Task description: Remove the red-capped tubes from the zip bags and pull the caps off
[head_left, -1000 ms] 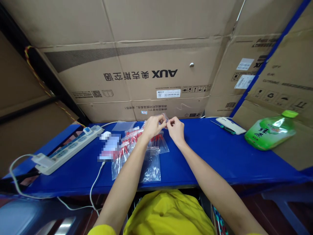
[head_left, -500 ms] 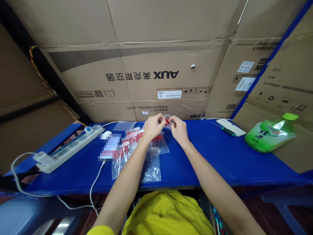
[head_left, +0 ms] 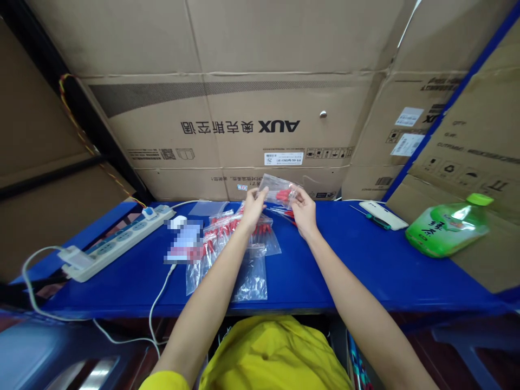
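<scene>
A clear plastic bag with red pieces inside is stretched between my hands, raised a little above the far side of the blue table. My left hand pinches the bag's left end. At its right end, the fingers of my right hand close on the bag near the red pieces. Under the bag lie a few thin items with red ends, partly hidden. Left of them, several clear bags of red pieces overlap, with a flat clear bag in front.
A white power strip and a blurred phone with a cable are on the left. At right lie a green screwdriver, a pale flat case and a green bottle. Cardboard stands behind.
My hands have drawn apart, and the bag between them is now lifted and spread flat to view. Thin red-ended items show on the table beneath it.
</scene>
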Demonstrator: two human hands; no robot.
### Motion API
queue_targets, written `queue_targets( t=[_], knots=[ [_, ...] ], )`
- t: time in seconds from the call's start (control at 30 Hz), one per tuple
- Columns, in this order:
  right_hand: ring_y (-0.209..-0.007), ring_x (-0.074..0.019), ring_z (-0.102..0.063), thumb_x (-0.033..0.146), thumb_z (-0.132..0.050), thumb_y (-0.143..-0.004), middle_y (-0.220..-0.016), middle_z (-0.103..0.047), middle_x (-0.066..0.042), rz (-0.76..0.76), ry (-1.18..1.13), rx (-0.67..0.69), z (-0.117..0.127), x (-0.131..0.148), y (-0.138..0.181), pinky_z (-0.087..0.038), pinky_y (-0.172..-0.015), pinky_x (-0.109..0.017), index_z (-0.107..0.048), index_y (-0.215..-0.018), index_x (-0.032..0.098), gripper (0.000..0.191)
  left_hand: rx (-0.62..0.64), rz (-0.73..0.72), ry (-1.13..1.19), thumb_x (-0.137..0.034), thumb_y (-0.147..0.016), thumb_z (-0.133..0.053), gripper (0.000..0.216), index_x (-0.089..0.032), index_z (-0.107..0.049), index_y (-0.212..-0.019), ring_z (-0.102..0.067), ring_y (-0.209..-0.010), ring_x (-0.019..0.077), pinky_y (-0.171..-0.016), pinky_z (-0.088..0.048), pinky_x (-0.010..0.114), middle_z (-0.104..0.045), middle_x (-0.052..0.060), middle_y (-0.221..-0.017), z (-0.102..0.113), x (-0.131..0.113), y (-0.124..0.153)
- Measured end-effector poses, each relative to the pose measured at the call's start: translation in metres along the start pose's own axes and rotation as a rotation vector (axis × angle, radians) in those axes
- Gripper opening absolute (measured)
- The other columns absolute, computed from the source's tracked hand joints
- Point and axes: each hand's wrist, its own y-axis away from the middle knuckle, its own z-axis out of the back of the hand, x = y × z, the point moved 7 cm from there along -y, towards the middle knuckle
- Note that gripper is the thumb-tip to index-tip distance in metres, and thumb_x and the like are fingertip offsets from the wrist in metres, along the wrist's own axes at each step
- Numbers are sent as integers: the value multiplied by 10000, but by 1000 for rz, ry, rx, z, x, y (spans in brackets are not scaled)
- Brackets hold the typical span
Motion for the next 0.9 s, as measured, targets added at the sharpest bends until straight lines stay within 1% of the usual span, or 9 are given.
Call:
queue_targets(
  t=[0.07, 0.1, 0.17, 0.23, 0.37, 0.47, 0.57, 0.73, 0.9],
  knots=[
    [-1184, -223, -683, 254, -596, -808, -1302, -703, -116, -34, -57, 17, -2, -4, 0, -558, -1011, -395, -633, -1326, 177, 525, 161, 149, 232, -510, -920, -664, 396, -165, -616, -1109, -717, -930, 199, -819, -582, 322, -707, 124, -1078, -11, 13, -2],
    [-1158, -227, -689, 265, -618, -798, -1296, -700, -117, -46, -70, 29, -3, -6, 0, -572, -980, -390, -631, -1327, 180, 536, 189, 167, 303, -496, -898, -701, 389, -162, -621, -1082, -722, -861, 175, -790, -586, 298, -716, 105, -1012, -13, 15, -3],
    [-1113, -223, -685, 264, -643, -779, -1303, -672, -118, -40, -40, 52, -3, -7, 1, -594, -905, -360, -651, -1305, 185, 531, 130, 141, 352, -426, -846, -780, 359, -164, -621, -1032, -712, -766, 130, -770, -585, 265, -708, 58, -908, -7, 14, -5],
    [-1027, -201, -668, 254, -659, -764, -1278, -632, -113, -1, 71, 55, 1, -5, 2, -596, -824, -321, -689, -1265, 191, 506, 60, 109, 336, -375, -814, -814, 337, -165, -617, -989, -700, -715, 109, -778, -592, 267, -691, 25, -850, 1, 14, -6],
    [-746, -134, -571, 264, -700, -763, -1039, -570, -47, 72, 313, 58, 6, -2, 1, -563, -724, -291, -738, -1226, 211, 468, 35, 56, 303, -347, -792, -817, 305, -154, -623, -926, -687, -669, 100, -780, -600, 280, -676, 3, -805, 7, 15, -10],
    [-657, -113, -535, 311, -771, -730, -955, -557, -16, 42, 322, 98, 4, -5, 1, -550, -677, -286, -744, -1216, 201, 499, 22, -9, 248, -361, -781, -810, 304, -146, -631, -902, -671, -627, 102, -729, -590, 275, -681, 0, -780, 10, 15, -14],
    [-669, -118, -599, 343, -831, -664, -983, -644, -29, -74, 183, 136, -1, -15, 2, -564, -687, -290, -717, -1243, 174, 614, 30, -62, 200, -387, -778, -803, 319, -146, -638, -906, -677, -607, 119, -659, -561, 255, -677, -1, -748, 10, 13, -15],
    [-845, -209, -718, 334, -857, -642, -967, -776, -64, -263, -71, 176, -7, -24, 6, -595, -820, -364, -682, -1274, 160, 678, 117, -120, 167, -433, -760, -821, 356, -150, -649, -891, -702, -640, 142, -656, -558, 255, -684, 3, -769, 6, 5, -14],
    [-910, -221, -721, 337, -885, -615, -1087, -771, -79, -250, -109, 174, -2, -13, 4, -586, -861, -356, -715, -1165, 191, 594, 184, -43, 231, -435, -710, -873, 399, -143, -649, -864, -688, -656, 131, -736, -590, 290, -676, -1, -727, 2, 14, -15]
  ],
)
